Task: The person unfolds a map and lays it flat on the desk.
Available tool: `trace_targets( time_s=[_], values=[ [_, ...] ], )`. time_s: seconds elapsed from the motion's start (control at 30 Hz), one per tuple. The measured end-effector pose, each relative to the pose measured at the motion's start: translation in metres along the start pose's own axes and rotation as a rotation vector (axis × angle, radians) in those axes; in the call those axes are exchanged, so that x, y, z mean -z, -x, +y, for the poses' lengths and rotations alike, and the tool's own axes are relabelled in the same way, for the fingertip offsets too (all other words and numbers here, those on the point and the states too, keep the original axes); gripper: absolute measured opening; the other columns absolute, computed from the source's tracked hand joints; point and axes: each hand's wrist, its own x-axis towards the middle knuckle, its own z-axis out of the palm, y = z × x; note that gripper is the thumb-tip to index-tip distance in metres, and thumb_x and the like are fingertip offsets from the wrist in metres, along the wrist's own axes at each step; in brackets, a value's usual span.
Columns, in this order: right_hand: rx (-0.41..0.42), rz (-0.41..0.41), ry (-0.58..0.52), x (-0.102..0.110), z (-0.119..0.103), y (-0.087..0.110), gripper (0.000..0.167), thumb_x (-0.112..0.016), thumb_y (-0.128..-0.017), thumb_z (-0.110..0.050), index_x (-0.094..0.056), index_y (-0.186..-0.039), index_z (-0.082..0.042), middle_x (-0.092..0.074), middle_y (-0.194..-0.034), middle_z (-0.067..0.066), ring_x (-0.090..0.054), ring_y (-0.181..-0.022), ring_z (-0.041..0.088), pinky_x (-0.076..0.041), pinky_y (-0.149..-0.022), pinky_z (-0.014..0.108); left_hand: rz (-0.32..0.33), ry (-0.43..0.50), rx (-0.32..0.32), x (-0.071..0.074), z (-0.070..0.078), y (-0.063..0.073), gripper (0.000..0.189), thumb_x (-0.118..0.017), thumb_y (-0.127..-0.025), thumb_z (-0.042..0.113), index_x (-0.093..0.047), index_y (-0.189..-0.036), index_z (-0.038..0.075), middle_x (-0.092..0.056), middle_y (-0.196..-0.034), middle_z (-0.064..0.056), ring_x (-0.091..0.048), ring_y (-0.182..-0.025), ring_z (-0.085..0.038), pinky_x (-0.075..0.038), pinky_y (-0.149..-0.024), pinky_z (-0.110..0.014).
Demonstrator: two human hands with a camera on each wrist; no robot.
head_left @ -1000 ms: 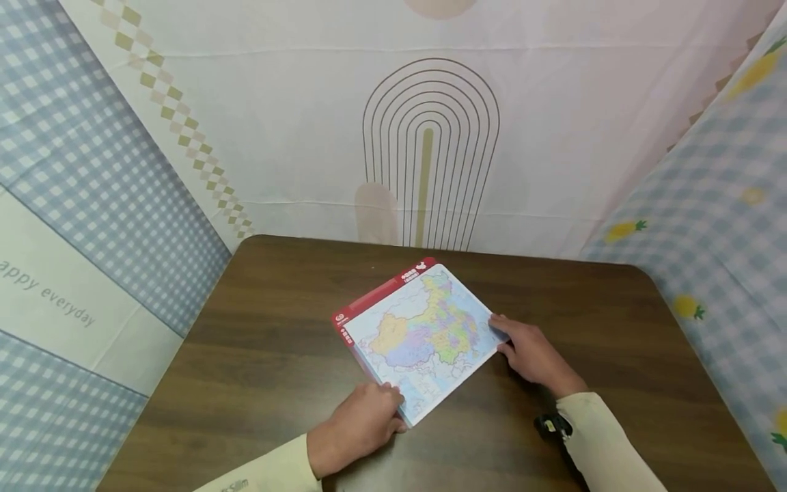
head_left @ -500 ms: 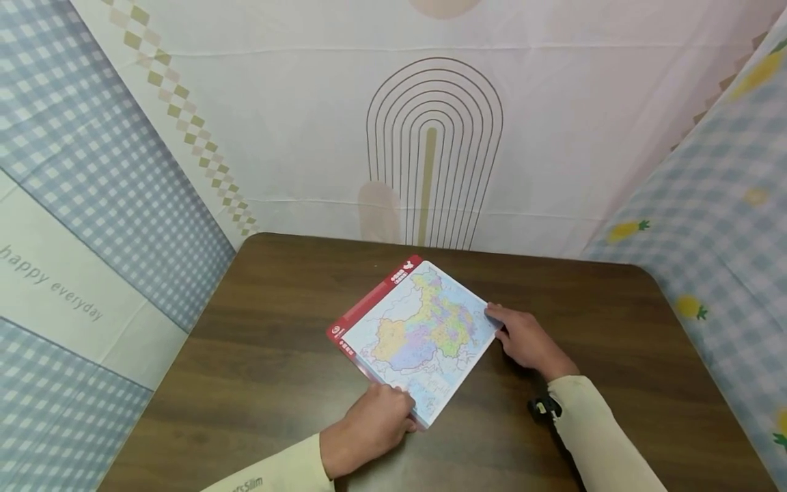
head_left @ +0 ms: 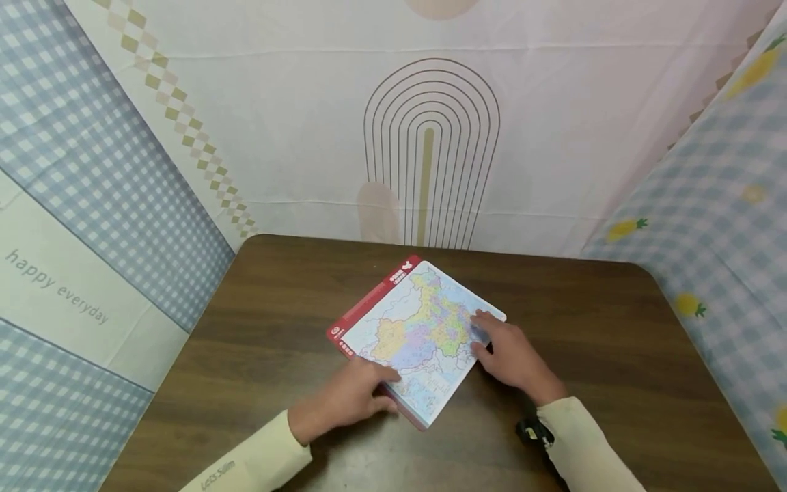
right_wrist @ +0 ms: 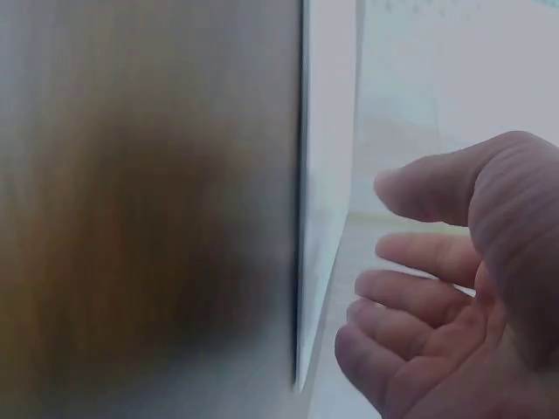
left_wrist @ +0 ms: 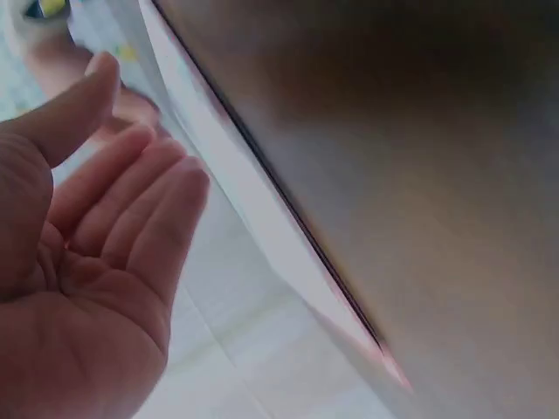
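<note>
On the brown worktop (head_left: 264, 314) lies a map (head_left: 424, 335). The left hand (head_left: 347, 396) and right hand (head_left: 513, 352) seem to hover just over it, fingers loose, thumbs apart.

A red-edged map (head_left: 419, 336) lies on the brown wood-grain table (head_left: 264, 342).

White printed backdrop (head_left: 289, 130) fills upper centre; checked cloth (head_left: 104, 150), left; pineapple-print cloth (head_left: 713, 225), right; brown table (head_left: 264, 321), lower centre

Faint sheen on table (head_left: 264, 335); wrist views blurred
</note>
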Motion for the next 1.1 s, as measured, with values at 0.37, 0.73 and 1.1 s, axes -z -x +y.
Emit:
trace_targets(
  time_s=[0.37,0.73,1.1],
  values=[
    [-0.007,-0.020,-0.019,-0.028,-0.061,0.030,0.071,-0.081,-0.095,-0.035,-0.056,-0.149,0.003,-0.051,-0.158,0.025,-0.048,-0.148,0.043,-0.046,-0.114,0.057,0.007,-0.089,0.157,0.047,-0.089,0.002,0.065,-0.090,-0.085,0.023,-0.066,-0.144,0.006,-0.069,-0.143,-0.011,-0.067,-0.129,-0.029,-0.054,-0.108,-0.048],
    [0.046,-0.030,-0.027,-0.052,-0.100,0.049,0.074,-0.089,-0.086,-0.034,-0.060,-0.143,0.003,-0.059,-0.151,0.023,-0.056,-0.143,0.038,-0.050,-0.110,0.053,-0.058,-0.064,0.184,0.056,-0.128,-0.006,0.066,-0.087,-0.087,0.021,-0.063,-0.148,0.011,-0.064,-0.149,-0.010,-0.062,-0.138,-0.030,-0.052,-0.109,-0.049],
    [0.032,-0.053,0.055,-0.061,-0.113,0.054,0.078,-0.092,-0.083,-0.038,-0.062,-0.143,0.001,-0.059,-0.153,0.021,-0.056,-0.143,0.037,-0.054,-0.106,0.051,-0.117,-0.025,0.125,0.058,-0.131,-0.010,0.052,-0.083,-0.090,0.012,-0.071,-0.140,0.016,-0.068,-0.143,-0.010,-0.066,-0.131,-0.024,-0.056,-0.103,-0.045]
  ],
)
